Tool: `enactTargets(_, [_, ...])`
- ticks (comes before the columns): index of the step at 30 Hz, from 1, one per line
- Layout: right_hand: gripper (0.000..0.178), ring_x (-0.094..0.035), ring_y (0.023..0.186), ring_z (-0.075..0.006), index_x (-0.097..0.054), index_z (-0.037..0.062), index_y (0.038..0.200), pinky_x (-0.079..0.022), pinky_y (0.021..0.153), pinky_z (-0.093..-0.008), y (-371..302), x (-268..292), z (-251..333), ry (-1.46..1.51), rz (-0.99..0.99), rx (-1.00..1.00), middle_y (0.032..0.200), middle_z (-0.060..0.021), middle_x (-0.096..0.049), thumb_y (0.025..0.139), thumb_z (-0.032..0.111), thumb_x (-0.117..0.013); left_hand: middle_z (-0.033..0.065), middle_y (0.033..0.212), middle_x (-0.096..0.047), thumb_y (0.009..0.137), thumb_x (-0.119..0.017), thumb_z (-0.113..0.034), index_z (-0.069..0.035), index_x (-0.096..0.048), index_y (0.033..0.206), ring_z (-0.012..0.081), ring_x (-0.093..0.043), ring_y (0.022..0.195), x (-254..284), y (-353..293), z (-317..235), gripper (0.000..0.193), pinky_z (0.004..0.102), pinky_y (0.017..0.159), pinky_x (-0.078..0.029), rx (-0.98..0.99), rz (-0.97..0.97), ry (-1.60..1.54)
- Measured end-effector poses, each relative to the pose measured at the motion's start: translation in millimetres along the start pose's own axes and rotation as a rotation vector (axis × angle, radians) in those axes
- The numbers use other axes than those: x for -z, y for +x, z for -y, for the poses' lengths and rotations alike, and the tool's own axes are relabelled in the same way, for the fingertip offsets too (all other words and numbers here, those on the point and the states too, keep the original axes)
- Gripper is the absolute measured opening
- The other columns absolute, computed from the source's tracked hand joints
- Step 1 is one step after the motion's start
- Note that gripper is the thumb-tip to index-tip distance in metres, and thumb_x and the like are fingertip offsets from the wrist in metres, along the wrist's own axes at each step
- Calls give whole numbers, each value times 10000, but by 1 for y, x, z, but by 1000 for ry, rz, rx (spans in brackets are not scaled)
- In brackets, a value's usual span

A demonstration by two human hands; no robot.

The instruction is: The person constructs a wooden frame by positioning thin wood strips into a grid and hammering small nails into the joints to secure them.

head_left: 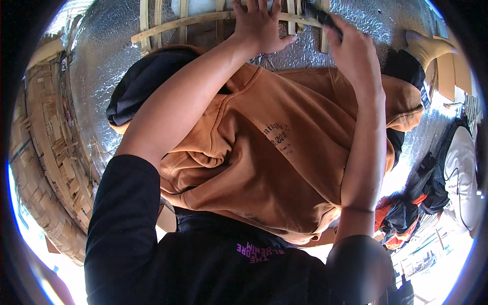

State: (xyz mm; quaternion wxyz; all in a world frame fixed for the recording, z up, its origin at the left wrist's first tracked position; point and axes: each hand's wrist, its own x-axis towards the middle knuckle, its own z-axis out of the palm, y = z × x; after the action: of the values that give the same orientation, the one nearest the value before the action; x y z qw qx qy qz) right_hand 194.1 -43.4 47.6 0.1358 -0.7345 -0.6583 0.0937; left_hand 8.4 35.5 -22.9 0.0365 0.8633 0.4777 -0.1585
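Observation:
My left hand [258, 25] lies with fingers spread on a curved wooden slat [190, 21] at the far edge of the view. This slat crosses several upright strips in a light wooden frame [157, 25]. To its right, my right hand [356, 53] is wrapped round a black tool [331, 24], held against the frame's right end. The tool's kind is hard to make out. Below both forearms spreads a brown hooded sweatshirt [284, 152], rumpled, with a black lining [147, 76] at its left.
Shiny silver foil sheeting [101, 61] lies beneath the frame and sweatshirt. On the left curves a woven bamboo panel [51, 137]. At right are brown cardboard [447, 76], a tan rounded shape [424, 48] and a heap of dark and orange cloth [406, 218].

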Motion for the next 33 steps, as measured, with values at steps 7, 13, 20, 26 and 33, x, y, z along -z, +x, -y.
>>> enactTargets(7, [392,-678,1003,-420,-618,136,1331,-561,843,-489,0,6,0,250,-167,37,1047,-208,-720,1015,363,-566,274,1650,28,916,-395,-769,-51,-141,1607,495,32,1512,0,-2,-2,1028,714,1156,-108,2,25,-50])
enactTargets(13, [405,-681,959,-444,-602,125,1340,-553,826,-512,0,-1,-10,23,12,42,1010,-235,-717,1012,359,-568,278,1648,10,923,-396,-757,-48,-148,1606,502,24,1509,4,2,1,1015,728,1148,-96,-24,4,-65])
enactTargets(20, [405,-696,867,-473,-526,71,1319,-580,736,-532,-16,-15,-6,98,-113,-28,877,-258,-710,1003,321,-563,300,1641,4,931,-450,-716,-23,-143,1600,513,33,1506,7,-2,-2,1011,747,1135,-99,-26,24,-60])
enactTargets(26, [439,-688,894,-507,-449,108,1346,-576,762,-582,-20,-29,-3,-95,173,-199,900,-317,-688,976,314,-566,342,1623,13,940,-602,-491,7,-150,1591,542,20,1496,2,2,5,935,764,1117,-137,-56,49,47])
enactTargets(33, [518,-668,919,-538,-415,99,1406,-570,811,-579,-23,-47,-12,69,230,-165,982,-323,-692,950,286,-577,336,1627,42,987,-525,-285,6,-101,1598,539,30,1498,-14,8,3,799,775,1112,-127,2,-28,10])
